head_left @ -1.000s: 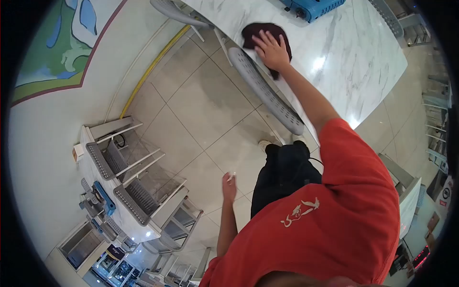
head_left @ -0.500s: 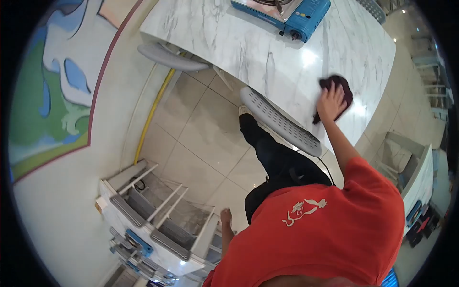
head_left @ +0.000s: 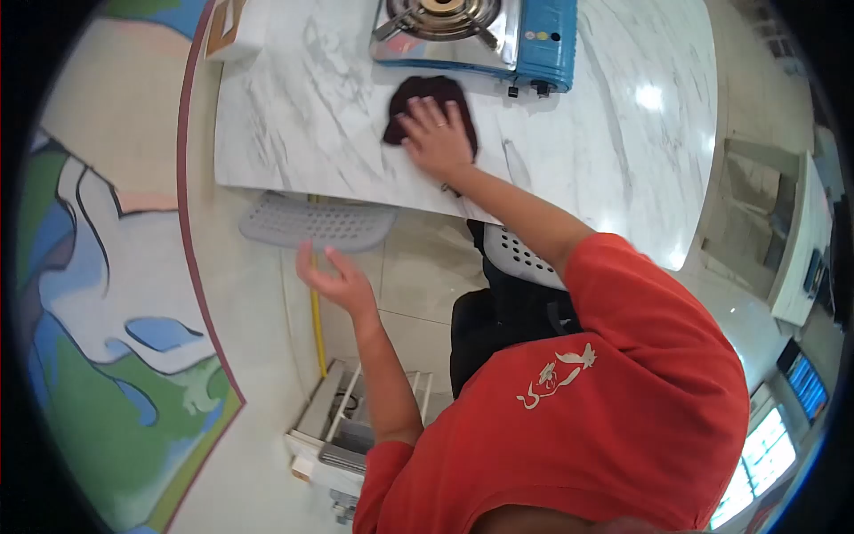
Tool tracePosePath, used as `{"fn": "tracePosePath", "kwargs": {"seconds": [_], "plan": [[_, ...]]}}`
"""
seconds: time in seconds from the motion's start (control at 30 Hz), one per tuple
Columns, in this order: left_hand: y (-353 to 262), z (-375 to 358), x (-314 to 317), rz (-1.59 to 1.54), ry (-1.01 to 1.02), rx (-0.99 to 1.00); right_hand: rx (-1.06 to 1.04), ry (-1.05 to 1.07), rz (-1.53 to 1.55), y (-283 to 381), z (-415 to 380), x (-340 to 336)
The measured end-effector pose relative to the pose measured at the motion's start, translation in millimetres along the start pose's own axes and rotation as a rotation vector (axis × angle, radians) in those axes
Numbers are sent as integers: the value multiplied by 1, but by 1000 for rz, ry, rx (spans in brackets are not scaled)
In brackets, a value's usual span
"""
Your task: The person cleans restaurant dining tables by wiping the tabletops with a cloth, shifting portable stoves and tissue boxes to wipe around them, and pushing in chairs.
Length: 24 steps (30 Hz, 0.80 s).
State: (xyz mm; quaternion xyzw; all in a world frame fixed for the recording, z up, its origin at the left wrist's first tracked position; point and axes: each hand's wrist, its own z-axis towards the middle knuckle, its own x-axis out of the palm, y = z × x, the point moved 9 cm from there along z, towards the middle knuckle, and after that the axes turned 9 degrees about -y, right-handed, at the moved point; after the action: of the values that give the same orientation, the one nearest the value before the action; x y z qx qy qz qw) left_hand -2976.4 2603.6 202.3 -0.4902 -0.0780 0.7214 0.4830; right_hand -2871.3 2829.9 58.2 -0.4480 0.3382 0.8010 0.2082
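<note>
My right hand [head_left: 439, 142] lies flat on a dark maroon cloth [head_left: 416, 95], pressing it against the white marbled table [head_left: 311, 116]. Its fingers are spread on top of the cloth, just in front of a portable gas stove [head_left: 544, 44] with a blue body and a steel top. Below the table's front edge, my left hand [head_left: 338, 283] hangs in the air, holding nothing, its fingers apart and half curled. Nearest to it is a grey perforated chair back [head_left: 316, 222].
Another grey perforated chair [head_left: 519, 258] stands against the table by my legs. A box-like holder [head_left: 227, 34] sits at the table's far left corner. The painted wall [head_left: 133, 329] runs along the left, with a yellow pipe [head_left: 318, 334] beside it. More tables [head_left: 796, 240] are at right.
My right hand has swept the cloth leftward across the table to the front of the stove. My left hand has risen from beside my body towards the left chair. The view has turned left.
</note>
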Motion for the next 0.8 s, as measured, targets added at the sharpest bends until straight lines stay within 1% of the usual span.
{"fn": "tracePosePath", "kwargs": {"seconds": [0.07, 0.1, 0.13, 0.17, 0.2, 0.23, 0.27, 0.3, 0.33, 0.37, 0.4, 0.43, 0.47, 0.5, 0.53, 0.57, 0.6, 0.63, 0.67, 0.7, 0.77, 0.8], "plan": [[-11, 26, 40, -34, 63, 141, -131, 37, 91, 18, -1, 3], [-6, 35, 51, -41, 75, 159, -218, 63, 135, 25, -7, 2], [1, 39, 63, 23, 108, 222, -279, 49, 231, 21, -20, -8], [9, 40, 72, 93, 134, 279, -296, 95, 281, 8, -36, -21], [20, 43, 73, 105, 130, 281, -320, 141, 339, -6, -54, -40], [34, 46, 71, 221, 145, 286, -304, 172, 358, -31, -70, -63], [52, 53, 66, 344, 146, 286, -216, 200, 363, -59, -82, -90], [70, 62, 59, 375, 111, 279, -105, 199, 357, -95, -95, -113], [93, 70, 52, 401, 86, 234, 108, 208, 281, -143, -125, -117], [113, 77, 43, 424, 63, 185, 183, 106, 76, -169, -126, -159], [128, 86, 37, 452, 32, 169, 315, -2, -87, -205, -144, -181], [150, 97, 35, 486, 31, 76, 441, -156, -214, -235, -166, -202], [169, 108, 32, 516, 32, -17, 673, -261, -307, -261, -188, -217], [179, 120, 30, 532, 12, -30, 771, -335, -592, -295, -236, -209], [181, 130, 34, 498, -2, 23, 1033, -204, -719, -293, -247, -206], [185, 140, 38, 461, -13, 74, 1086, -188, -708, -281, -243, -197], [195, 149, 41, 466, -29, 60, 1038, -134, -697, -263, -233, -180], [200, 157, 50, 430, 5, 119, 989, -78, -690, -243, -222, -160], [204, 160, 58, 394, 44, 178, 820, -17, -691, -210, -200, -132], [206, 161, 61, 396, 43, 163, 653, 46, -693, -171, -177, -108], [199, 157, 74, 493, 151, 168, 368, 155, -456, -82, -124, -58], [204, 153, 73, 374, 172, 149, 257, 220, -346, -35, -92, -35]]}}
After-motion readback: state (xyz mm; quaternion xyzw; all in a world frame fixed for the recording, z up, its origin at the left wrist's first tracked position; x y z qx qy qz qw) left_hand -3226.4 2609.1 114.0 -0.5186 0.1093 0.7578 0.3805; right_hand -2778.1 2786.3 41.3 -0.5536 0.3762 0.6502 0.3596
